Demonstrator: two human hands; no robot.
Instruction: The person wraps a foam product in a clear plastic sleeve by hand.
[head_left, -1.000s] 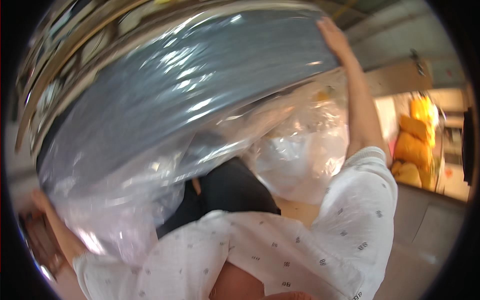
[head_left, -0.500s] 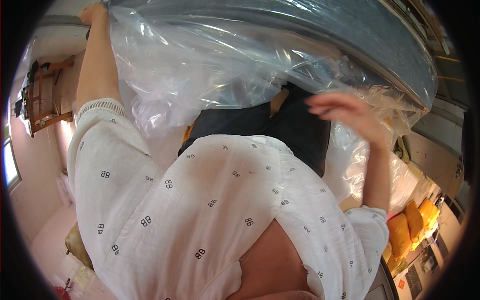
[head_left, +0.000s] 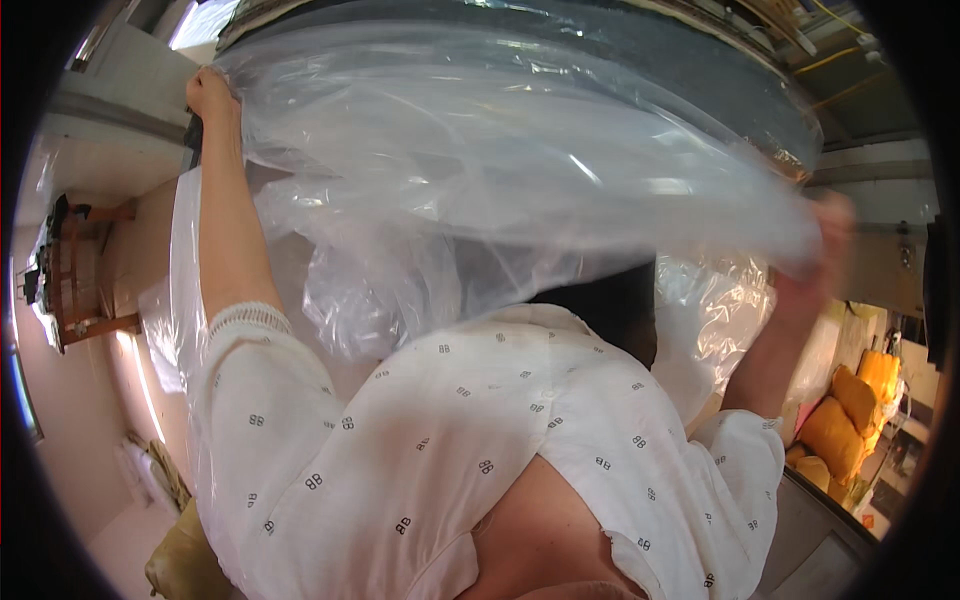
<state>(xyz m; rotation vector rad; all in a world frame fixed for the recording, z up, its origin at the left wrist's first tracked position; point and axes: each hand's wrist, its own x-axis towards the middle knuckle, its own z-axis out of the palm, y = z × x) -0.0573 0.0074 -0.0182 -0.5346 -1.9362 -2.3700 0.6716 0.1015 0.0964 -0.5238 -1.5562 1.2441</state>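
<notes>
While the clear plastic sheet hangs only partly drawn over the large dark grey roll, the covering looks unfinished — loose folds sag at centre. Left hand, at 10 o'clock, is closed on the sheet's upper edge. White patterned garment at 6 o'clock. Right hand, at 3 o'clock, blurred behind the film; it seems to pinch the lower edge — cannot tell for sure. Yellow bags at 4 o'clock; contents unseen.

Both arms raised, hands clenched.
</notes>
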